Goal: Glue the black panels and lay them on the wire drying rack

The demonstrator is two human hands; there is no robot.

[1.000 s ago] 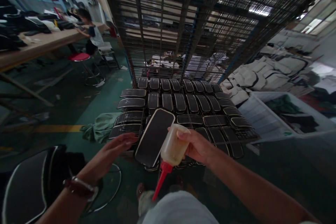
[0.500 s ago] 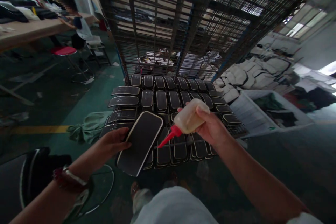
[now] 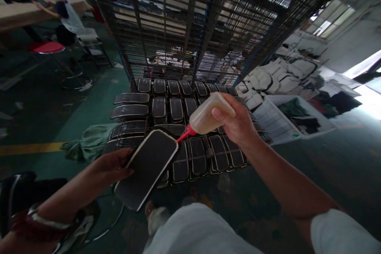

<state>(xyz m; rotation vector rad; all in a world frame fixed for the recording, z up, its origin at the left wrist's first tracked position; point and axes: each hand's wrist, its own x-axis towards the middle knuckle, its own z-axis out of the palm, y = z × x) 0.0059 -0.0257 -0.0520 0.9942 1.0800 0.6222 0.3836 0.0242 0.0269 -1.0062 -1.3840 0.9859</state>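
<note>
green floor (image 3: 98, 91) of a dim workshop, head view: wire rack (image 3: 166, 20) up at 12 o'clock, rows of black pads (image 3: 176, 109) below it. seated person (image 3: 71, 18) at 10, red stool (image 3: 46, 47) nearby, green cloth (image 3: 92, 139) near 9, white bin (image 3: 264, 123) approx 3.

same view, work area: black panel (image 3: 149, 170) w/ pale rim is at 7–8 o'clock, tilted, in front of the pads. to do this step well: tip right on the rim, light & even squeeze, panel steady, turn panel instead of reaching across; drips on the dark face would prob. show.

left hand (image 3: 111, 166), approx 8 o'clock: part closed, gripping the panel by its side, thumb on the face, other fingers mostly hidden. right hand (image 3: 238, 123), approx 3 o'clock: curled firmly round the squeeze bottle (image 3: 205, 117), thumb pressed to its side, bottle tipped nozzle-down. red nozzle (image 3: 187, 132) points to 8 o'clock, tip at the panel's 2 o'clock corner; can't tell if touching or just over the rim.
</note>
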